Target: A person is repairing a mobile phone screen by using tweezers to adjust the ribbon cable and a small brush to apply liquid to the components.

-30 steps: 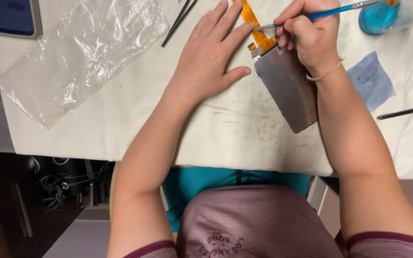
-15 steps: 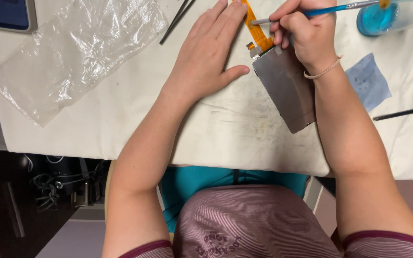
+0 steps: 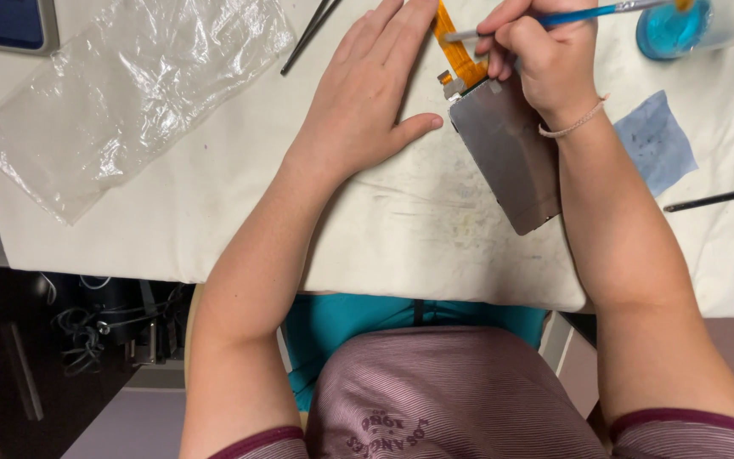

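Note:
A grey metal-backed screen panel (image 3: 510,157) lies tilted on the white table cover, with an orange flex ribbon (image 3: 456,47) running up from its top corner. My left hand (image 3: 367,93) lies flat and open on the cover, fingers beside the ribbon, thumb near the panel's corner. My right hand (image 3: 537,59) grips a thin blue-handled brush (image 3: 584,14) like a pen, its grey tip end pointing left over the ribbon. A thin bracelet circles my right wrist.
A crumpled clear plastic bag (image 3: 129,89) lies at the left. Black tweezers (image 3: 307,34) sit above my left hand. A round blue container (image 3: 673,30) stands top right, a blue wipe (image 3: 656,140) below it, dark tools (image 3: 715,197) at the right edge. A dark device (image 3: 6,21) sits top left.
The view has shifted slightly. My right hand with the brush has edged along the ribbon near the panel's top; my left hand stays flat in place.

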